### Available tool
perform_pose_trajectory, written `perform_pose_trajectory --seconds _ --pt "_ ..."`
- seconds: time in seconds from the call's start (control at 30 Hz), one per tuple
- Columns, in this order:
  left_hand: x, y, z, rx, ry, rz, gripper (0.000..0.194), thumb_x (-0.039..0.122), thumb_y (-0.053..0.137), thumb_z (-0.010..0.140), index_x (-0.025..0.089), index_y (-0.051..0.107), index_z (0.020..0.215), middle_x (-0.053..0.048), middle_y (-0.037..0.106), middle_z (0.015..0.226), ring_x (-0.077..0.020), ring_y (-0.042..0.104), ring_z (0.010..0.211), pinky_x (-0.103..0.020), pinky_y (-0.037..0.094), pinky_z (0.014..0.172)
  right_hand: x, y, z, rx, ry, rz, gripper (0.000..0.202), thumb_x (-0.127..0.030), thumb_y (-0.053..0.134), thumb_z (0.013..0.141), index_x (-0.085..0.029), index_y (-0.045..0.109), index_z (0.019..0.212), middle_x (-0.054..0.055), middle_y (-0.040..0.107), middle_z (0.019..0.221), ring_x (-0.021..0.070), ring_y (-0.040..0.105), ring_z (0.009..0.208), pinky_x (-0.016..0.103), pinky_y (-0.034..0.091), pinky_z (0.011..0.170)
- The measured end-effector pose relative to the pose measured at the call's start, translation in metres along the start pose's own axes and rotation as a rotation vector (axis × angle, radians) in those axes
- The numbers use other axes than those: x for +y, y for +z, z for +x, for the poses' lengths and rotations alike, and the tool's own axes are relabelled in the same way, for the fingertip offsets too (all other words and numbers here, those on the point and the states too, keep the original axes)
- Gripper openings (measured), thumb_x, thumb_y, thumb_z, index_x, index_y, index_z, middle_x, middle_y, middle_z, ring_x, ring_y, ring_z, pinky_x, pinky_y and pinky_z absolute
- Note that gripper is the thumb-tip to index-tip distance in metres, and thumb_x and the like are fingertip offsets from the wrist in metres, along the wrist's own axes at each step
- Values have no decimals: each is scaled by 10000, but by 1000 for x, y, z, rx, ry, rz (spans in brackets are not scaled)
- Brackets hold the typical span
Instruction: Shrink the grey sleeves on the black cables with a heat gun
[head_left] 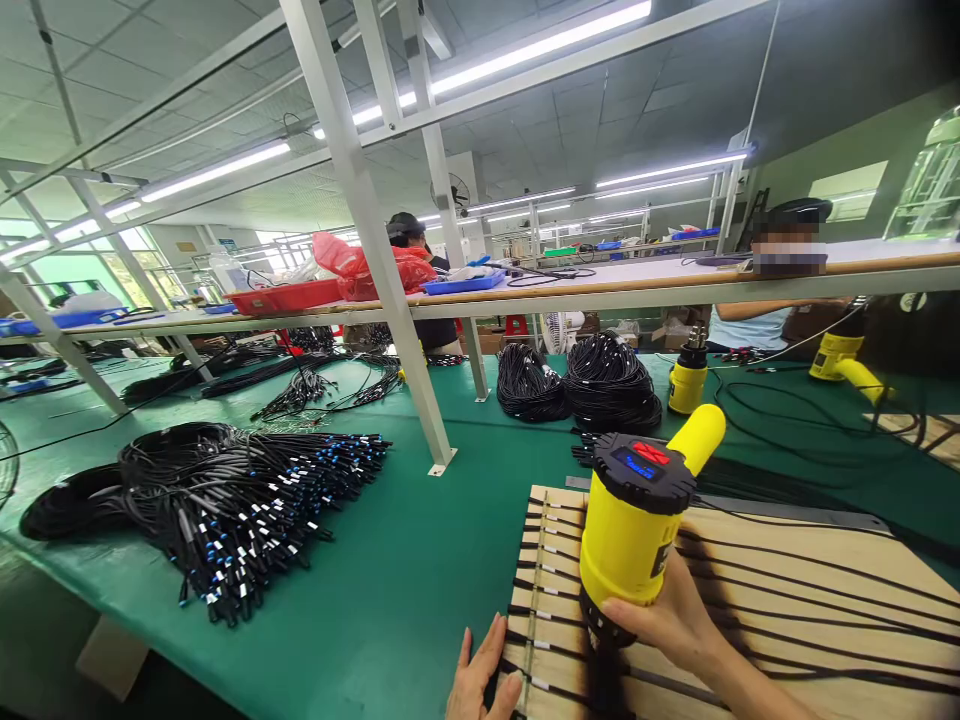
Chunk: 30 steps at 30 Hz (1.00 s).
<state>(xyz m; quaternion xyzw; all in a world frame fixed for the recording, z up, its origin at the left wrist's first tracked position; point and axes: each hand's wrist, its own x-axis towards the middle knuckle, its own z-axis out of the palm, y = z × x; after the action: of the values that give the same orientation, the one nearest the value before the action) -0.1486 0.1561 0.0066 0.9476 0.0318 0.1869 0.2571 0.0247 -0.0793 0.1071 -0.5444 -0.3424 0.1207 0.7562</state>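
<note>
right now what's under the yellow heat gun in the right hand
Under the heat gun: a wooden board, black cables laid across it and a dark mark below the nozzle. Whatever lies directly behind the gun and right hand is covered and can't be seen.

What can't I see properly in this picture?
All in the head view:
Right hand: most fingers hidden behind the yellow tool.
Left hand: cut off by the bottom edge.
Wooden board: near side cut off by the bottom edge.
Display on the tool: writing too small to read.
</note>
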Motion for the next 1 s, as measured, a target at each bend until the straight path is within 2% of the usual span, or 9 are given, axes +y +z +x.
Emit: perform_pose_trajectory --seconds 0.17,0.37,0.6,0.8,0.9,1.0 --pt "1 0 0 -30 -14 -4 532 457 407 900 417 171 1375 -20 444 1344 -259 474 1194 -586 255 986 -1 0 -2 -38 14 -24 330 -314 737 626 -222 577 900 28 664 800 219 601 692 359 499 629" --pt "-2 1 -1 -28 -37 -38 537 456 422 894 423 181 1373 -12 441 1350 -246 462 1206 -570 229 1006 -3 3 -5 14 -11 -59 385 -304 744 605 -228 538 921 27 662 805 219 605 680 354 504 618" --pt "-3 2 -1 -23 -36 -52 525 435 429 897 392 214 1374 -21 427 1361 -233 440 1223 -524 214 1038 13 -14 -16 15 16 -144 419 -305 758 612 -255 519 952 7 673 807 222 612 678 354 511 614" --pt "-4 2 -1 -34 -18 -38 522 435 413 906 367 199 1377 -29 415 1363 -234 433 1228 -521 219 1043 2 -20 -21 52 19 -179 411 -358 748 610 -209 532 926 43 677 785 223 618 664 333 519 607" --pt "-5 2 -1 -25 -6 -39 516 431 417 906 350 220 1377 -31 418 1358 -227 441 1220 -487 240 1059 -2 -20 -21 41 27 -174 407 -361 741 615 -206 535 930 47 676 795 222 616 674 333 519 616" --pt "-4 3 -1 -17 -15 -45 518 447 407 906 346 222 1379 -36 411 1360 -234 440 1221 -499 238 1059 -6 -18 -21 81 9 -188 402 -357 747 604 -213 552 925 49 679 806 228 615 685 343 517 629"
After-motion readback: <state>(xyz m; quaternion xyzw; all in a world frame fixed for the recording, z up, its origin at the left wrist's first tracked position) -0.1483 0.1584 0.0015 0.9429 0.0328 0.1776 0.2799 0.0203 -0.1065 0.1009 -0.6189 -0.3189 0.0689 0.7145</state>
